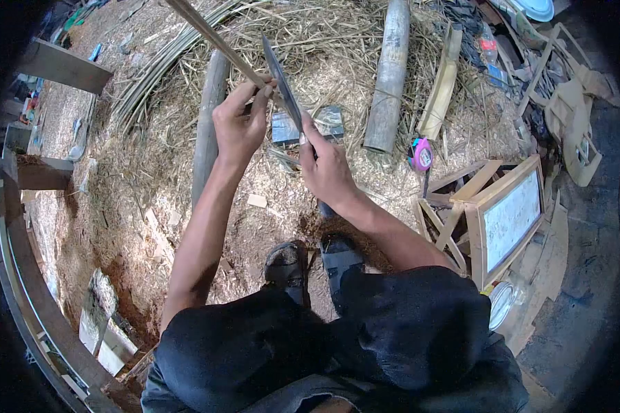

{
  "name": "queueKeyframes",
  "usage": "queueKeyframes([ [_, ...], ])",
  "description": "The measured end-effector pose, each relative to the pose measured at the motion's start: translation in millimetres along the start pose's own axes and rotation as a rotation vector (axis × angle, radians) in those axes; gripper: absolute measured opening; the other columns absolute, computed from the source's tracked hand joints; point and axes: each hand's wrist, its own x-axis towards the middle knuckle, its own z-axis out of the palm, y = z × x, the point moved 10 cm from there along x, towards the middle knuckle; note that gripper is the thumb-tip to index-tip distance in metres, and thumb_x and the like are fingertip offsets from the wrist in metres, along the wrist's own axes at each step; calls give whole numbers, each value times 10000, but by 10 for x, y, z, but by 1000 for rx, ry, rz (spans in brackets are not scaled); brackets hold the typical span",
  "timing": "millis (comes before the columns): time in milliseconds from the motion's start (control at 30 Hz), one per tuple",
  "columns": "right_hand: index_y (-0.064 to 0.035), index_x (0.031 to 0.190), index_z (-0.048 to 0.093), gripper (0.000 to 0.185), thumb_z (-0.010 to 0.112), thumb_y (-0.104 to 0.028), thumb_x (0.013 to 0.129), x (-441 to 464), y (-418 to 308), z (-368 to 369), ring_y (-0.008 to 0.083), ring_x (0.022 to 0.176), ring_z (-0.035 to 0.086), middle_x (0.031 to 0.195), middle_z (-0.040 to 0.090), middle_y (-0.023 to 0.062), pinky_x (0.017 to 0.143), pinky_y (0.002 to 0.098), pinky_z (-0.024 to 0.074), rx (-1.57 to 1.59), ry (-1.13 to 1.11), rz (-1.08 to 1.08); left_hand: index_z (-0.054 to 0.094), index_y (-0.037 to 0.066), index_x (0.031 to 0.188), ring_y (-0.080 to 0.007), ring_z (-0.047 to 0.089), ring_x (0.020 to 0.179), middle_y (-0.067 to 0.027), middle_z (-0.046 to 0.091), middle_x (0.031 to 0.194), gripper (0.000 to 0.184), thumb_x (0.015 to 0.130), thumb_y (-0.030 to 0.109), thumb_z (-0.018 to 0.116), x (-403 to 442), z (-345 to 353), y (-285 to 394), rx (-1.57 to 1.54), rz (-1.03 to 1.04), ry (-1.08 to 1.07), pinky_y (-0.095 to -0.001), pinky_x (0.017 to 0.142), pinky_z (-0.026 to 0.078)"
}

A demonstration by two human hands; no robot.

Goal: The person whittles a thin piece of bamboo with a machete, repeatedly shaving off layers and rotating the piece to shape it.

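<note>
My left hand (pixel 241 120) is closed around the lower end of a long thin bamboo strip (pixel 210 34), which slants up and to the left. My right hand (pixel 326 165) grips a knife (pixel 282 79), its long dark blade pointing up and slightly left. The blade runs close beside the strip's end, near my left fingertips; whether they touch I cannot tell. Behind the knife a dark flat block (pixel 327 122) lies on the shavings, partly hidden by my right hand and the blade.
Bamboo poles (pixel 387 82) (pixel 210 131) and a split piece (pixel 442 86) lie on the ground. A pink tape measure (pixel 421 155) is right of my hands, above a wooden frame (pixel 472 213). Thin strips (pixel 158 72) are bundled at upper left. Sandals (pixel 286 268) show below.
</note>
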Motion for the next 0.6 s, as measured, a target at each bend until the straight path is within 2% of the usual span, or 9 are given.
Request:
queueKeyframes([
  [100,-66,1487,375,550,488,-56,950,-17,208,70,194,493,596,618,601,148,493,341,460,-67,26,-23,697,1,1087,-142,697,874,-123,734,967,192,900,-3,652,-27,-17,59,42,14,5,-279,713,554],
  [167,-63,1489,368,551,490,-63,951,-139,984,236,192,504,606,646,620,150,501,338,474,-173,-200,327,697,3,1086,-145,699,884,-125,733,971,195,898,-7,650,-24,0,68,60,13,10,-283,719,557],
  [333,-96,1492,383,538,477,-51,964,-115,479,143,165,431,531,651,587,83,421,316,449,-36,-69,91,684,2,1104,-163,704,924,-130,733,991,201,916,-10,614,-15,69,33,-20,-9,-26,-293,752,572],
  [367,-96,1492,383,538,477,-51,964,-108,541,143,165,431,531,651,587,83,421,316,449,-39,-61,89,684,2,1104,-163,704,924,-130,733,991,201,916,-10,614,21,81,28,-24,-3,-29,-293,752,572],
  [433,-130,1542,255,650,508,-26,951,-119,878,274,126,449,534,618,583,45,362,265,437,-128,-136,235,676,0,1117,-166,705,918,-127,733,991,202,932,2,595,76,38,-25,22,-14,-18,-297,743,574],
  [467,-126,1539,266,637,503,-34,956,-261,1348,335,186,495,597,651,633,109,449,337,492,-148,-197,450,674,1,1120,-166,704,935,-125,733,988,197,947,17,583,84,52,-83,-7,-59,-40,-297,736,574],
  [500,-126,1539,266,637,503,-34,956,-295,1459,326,186,495,597,651,633,109,449,337,492,-146,-195,448,674,1,1120,-166,704,935,-125,733,988,197,947,17,583,96,51,-82,-6,-56,-41,-297,736,574],
  [567,-122,1539,261,647,515,-41,950,-251,1342,297,240,536,625,640,621,149,525,390,503,-238,-159,200,666,3,1136,-168,704,937,-131,731,978,202,953,34,586,101,77,-111,-59,-63,-57,-296,752,570],
  [600,-109,1523,302,616,520,-67,949,-239,1282,274,271,563,634,640,611,208,554,436,488,-160,-135,250,649,-2,1165,-175,704,911,-143,728,973,219,970,57,568,83,112,-168,-11,-44,-76,-295,757,564],
])
